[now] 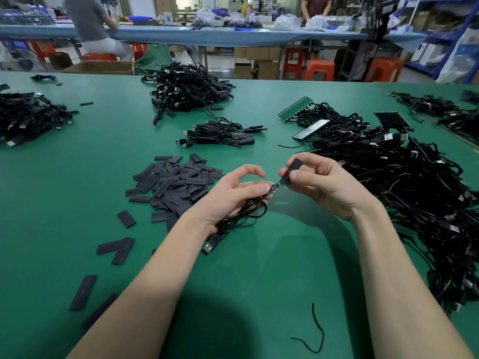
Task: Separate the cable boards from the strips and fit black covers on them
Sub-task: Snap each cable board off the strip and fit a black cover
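Green counter (77,156) w/ a workshop behind: long blue bench, orange stools (318,69), cardboard boxes, blue shelving at right, a seated person (96,27) at back left & another standing at back right. On the counter: loose pile of flat black covers (173,182) left of centre, w/ strays trailing toward the near left edge; finished cable bundles (223,132) mid-counter, a bigger heap (189,86) behind; big tangle of black cables (404,193) along the right side, w/ green board strips (294,106) poking out at its far end. Both forearms reach in from the bottom edge, hands raised over the counter centre. Left hand (233,195) pinches the small cable board (274,189) btwn thumb & fingertips, its coiled cable (243,213) in the palm, USB plug (211,243) hanging below the wrist. Right hand (321,185) grips one black cover (291,172) btwn thumb & fingers, cover's lower end over the board tip. How far the board sits inside the cover: can't tell, fingers hide it. Short black cord scrap (317,330) lies near the bottom. Left-edge cable pile cut off by frame.
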